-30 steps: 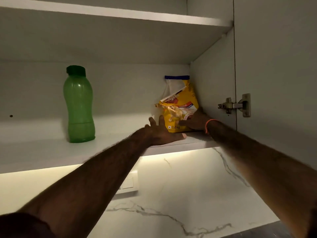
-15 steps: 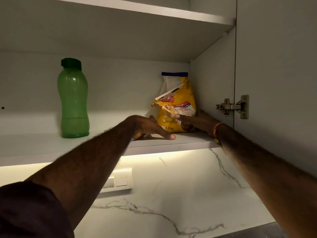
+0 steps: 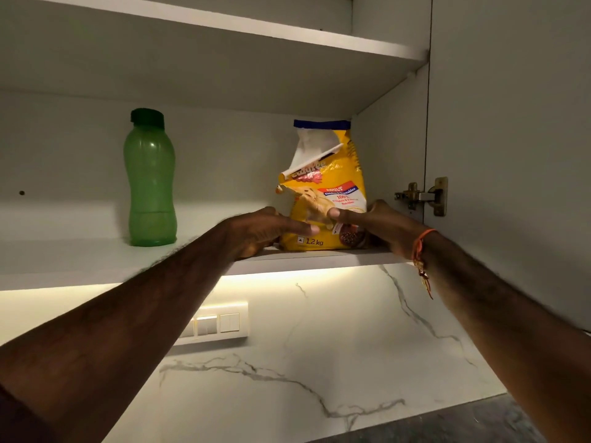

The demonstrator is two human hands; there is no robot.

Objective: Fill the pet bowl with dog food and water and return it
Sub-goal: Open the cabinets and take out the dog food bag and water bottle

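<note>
A yellow dog food bag (image 3: 323,187) with a folded-down white top and a blue strip stands upright at the right end of the lower cupboard shelf (image 3: 80,266). My left hand (image 3: 265,231) presses against the bag's lower left side, fingers stretched across its front. My right hand (image 3: 374,222) grips the lower right side, thumb on the front. Both hands hold the bag, whose base still rests on the shelf. The pet bowl is not in view.
A green plastic bottle (image 3: 150,183) with a dark cap stands on the same shelf to the left. An upper shelf (image 3: 224,24) hangs above. The open cupboard door and its hinge (image 3: 422,196) are on the right. Below are a lit marble wall and a switch plate (image 3: 217,324).
My left hand has moved from lying flat on the shelf edge to pressing on the bag's left side. My right hand has shifted forward around the bag's right side. The view has tilted slightly.
</note>
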